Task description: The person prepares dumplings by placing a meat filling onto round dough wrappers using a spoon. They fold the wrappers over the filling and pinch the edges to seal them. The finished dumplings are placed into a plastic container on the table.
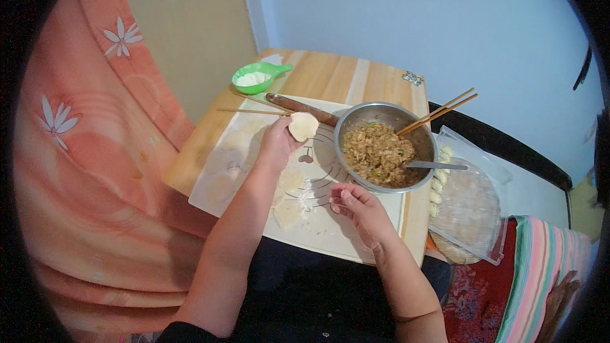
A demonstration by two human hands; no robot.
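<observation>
My left hand (277, 144) grips a round, pale dumpling wrapper (304, 126) above the far part of the white dough mat (321, 239). Half curled, with nothing seen in it, my right hand (359, 212) hovers over the mat's near right part, thumb and fingers apart. Just beyond it stands a steel bowl (344, 178) of chopped filling (376, 152). A pair of chopsticks (438, 113) and a metal utensil handle (436, 165) stick out of the filling. More flat wrappers (289, 213) lie on the floured mat, some partly behind my left forearm.
A rolling pin (305, 108) and thin sticks (251, 112) lie at the mat's far side. Behind them sits a green scoop (259, 79) with white flour. At right, a clear tray (497, 244) and round woven board (467, 216) carry a row of dumplings (438, 184).
</observation>
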